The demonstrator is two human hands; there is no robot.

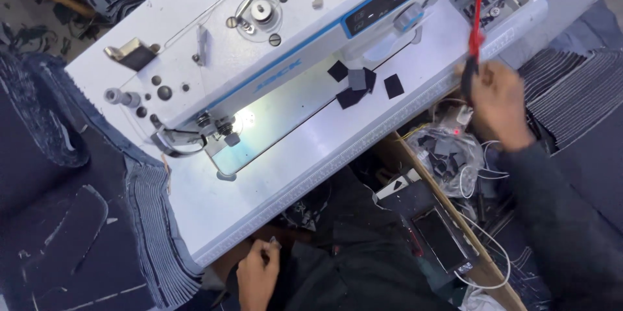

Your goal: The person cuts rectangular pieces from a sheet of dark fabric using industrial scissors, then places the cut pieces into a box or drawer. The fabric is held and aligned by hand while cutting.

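My right hand [498,102] is raised at the right end of a white industrial sewing machine [259,38], closed around the dark handle of a red-bladed tool [477,22] that points up and away. My left hand [258,275] hovers low near the front edge of the white machine bed [311,155], fingers pinched together; whether it holds anything is unclear. Several small dark fabric squares [355,84] lie on the bed under the machine arm. The needle area [227,132] is lit by a bright lamp.
Thick stacks of dark denim pieces lie at left [149,220] and right [571,90]. A clear bag of small dark patches [448,155] sits in a wooden tray [454,220] with white cables and a dark phone-like slab [441,236].
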